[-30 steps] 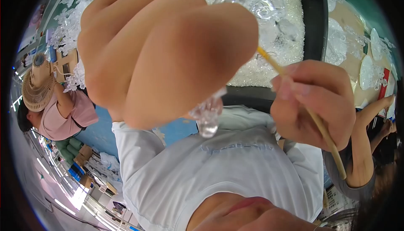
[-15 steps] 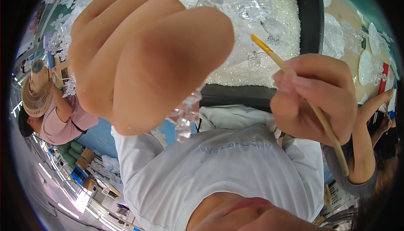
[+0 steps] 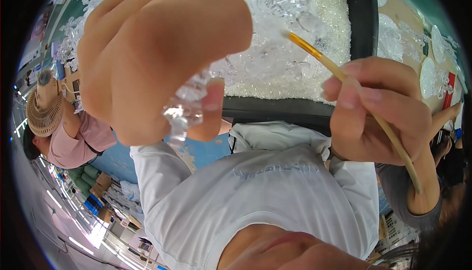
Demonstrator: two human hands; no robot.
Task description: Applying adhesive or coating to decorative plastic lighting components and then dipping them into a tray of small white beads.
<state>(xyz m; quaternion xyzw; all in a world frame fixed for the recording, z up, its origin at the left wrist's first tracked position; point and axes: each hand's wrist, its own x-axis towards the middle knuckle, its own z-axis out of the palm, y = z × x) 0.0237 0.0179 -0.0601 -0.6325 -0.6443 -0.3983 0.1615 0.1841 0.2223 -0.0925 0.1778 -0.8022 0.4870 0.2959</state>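
Note:
Close in front, my left hand (image 3: 147, 58) is closed around a clear faceted plastic piece (image 3: 184, 108), which sticks out below the fingers. My fingers hide how far the piece reaches. My right hand (image 3: 381, 108) pinches a slim paintbrush (image 3: 334, 68) with a pale wooden handle and a yellow band near its tip. The brush tip points up and left toward a cluster of clear plastic shapes (image 3: 285, 4) behind it. Whether the tip touches them, or whether they join the held piece, I cannot tell.
A black tray (image 3: 361, 19) holds pale glittering granules (image 3: 334, 39). Clear plastic parts (image 3: 427, 78) lie on the table to the right, more at the left. At the left are a beige fan (image 3: 44, 105) and a person in pink (image 3: 81, 142); another person's arm (image 3: 425, 181) is at the right.
My left hand has shifted left and turned, and the clear piece has moved left with it. My right hand has drifted slightly right and down, still gripping the paintbrush.

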